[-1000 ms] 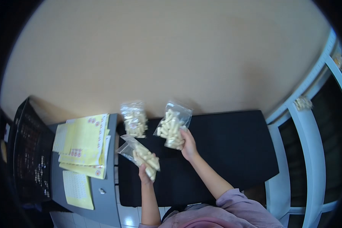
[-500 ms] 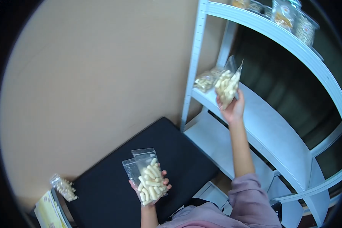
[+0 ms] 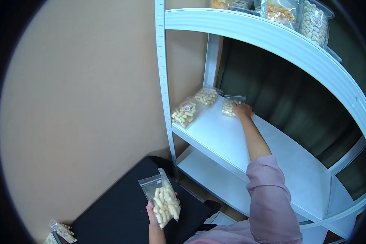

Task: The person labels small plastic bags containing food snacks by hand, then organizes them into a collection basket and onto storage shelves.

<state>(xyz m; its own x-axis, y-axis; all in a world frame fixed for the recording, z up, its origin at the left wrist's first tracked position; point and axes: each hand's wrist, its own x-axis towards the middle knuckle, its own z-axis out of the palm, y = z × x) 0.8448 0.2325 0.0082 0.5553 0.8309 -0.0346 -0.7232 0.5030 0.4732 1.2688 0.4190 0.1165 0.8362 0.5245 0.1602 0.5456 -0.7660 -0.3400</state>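
Note:
My left hand (image 3: pixel 152 214) grips clear zip bags (image 3: pixel 163 204) of pale, finger-shaped snack pieces, apparently two overlapped, low over the black surface. At the back of the middle white shelf (image 3: pixel 209 124), my right hand (image 3: pixel 244 110) has its fingers on another bag of pale snack pieces (image 3: pixel 228 106), which lies on the shelf. Its fingertips are partly hidden. To the left on the same shelf lie two similar bags: one near the front corner (image 3: pixel 184 112) with a round label, one behind it (image 3: pixel 206 96).
On the upper shelf (image 3: pixel 272 30) stand packs of orange snacks (image 3: pixel 278 12) and whitish round pieces (image 3: pixel 313 24). A white upright post (image 3: pixel 162 73) borders the wall. A small snack bag (image 3: pixel 63 231) lies at lower left beside the black surface (image 3: pixel 110 203). A dark curtain (image 3: pixel 268 81) hangs behind.
My right hand has carried its bag from the shelf's front edge to the back, down onto the shelf. The view has swung toward the shelves. My left hand still holds its bags.

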